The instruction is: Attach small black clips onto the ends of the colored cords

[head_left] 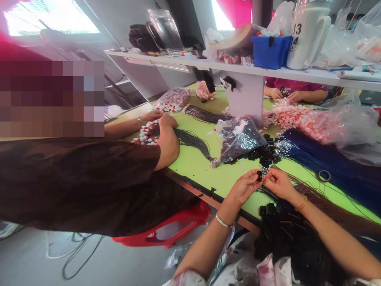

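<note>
Over the table's front edge, my left hand (247,185) pinches a small black connector (260,175) between thumb and fingertips. My right hand (279,183) is closed close beside it, its fingertips pinched on a thin wire end that meets the connector. Behind both hands lies a pile of loose black connectors (269,155). A clear plastic bag (241,139) full of dark pieces rests against that pile. Below my right hand, a dark heap of black connectors on wires (293,234) hangs at the table's edge. Brown wires (324,202) run under my right forearm.
A bundle of blue wires (333,171) with a tape roll (324,175) on it covers the right side. To my left a co-worker's arm (168,145) reaches over white-and-red connectors (149,133). Another person's hands (285,94) work across the table. A shelf (190,60) overhangs the table.
</note>
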`<state>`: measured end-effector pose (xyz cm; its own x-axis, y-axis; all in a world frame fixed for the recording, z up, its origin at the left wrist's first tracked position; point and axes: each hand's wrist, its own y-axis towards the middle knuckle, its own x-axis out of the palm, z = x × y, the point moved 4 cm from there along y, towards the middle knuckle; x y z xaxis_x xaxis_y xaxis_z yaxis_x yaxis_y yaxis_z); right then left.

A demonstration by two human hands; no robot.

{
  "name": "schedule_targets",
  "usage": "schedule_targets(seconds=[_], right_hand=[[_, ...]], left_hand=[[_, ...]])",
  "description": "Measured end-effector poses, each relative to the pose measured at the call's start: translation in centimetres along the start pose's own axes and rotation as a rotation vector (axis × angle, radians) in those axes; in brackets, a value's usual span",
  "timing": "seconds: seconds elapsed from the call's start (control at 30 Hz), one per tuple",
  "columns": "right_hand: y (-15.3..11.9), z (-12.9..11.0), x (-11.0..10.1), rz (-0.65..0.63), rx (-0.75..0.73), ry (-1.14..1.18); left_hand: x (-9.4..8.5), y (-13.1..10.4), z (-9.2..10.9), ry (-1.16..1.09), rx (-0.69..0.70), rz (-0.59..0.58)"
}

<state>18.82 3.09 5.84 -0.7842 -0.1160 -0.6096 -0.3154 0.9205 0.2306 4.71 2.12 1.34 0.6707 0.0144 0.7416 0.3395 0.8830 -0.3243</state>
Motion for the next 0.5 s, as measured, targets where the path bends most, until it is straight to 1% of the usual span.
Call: schedule_targets(seconds=[0.3,0.5], right_hand=[[-0.01,-0.11,0.16,-0.007,-0.037,-0.03],[0.05,-0.49,0.32,-0.037,-0.074,-0.069]], left_hand=[[-0.25,0.07,-0.25,-0.009,-0.023,0.017],[-0.28,-0.11,-0.75,0.069,0.04,0.06]])
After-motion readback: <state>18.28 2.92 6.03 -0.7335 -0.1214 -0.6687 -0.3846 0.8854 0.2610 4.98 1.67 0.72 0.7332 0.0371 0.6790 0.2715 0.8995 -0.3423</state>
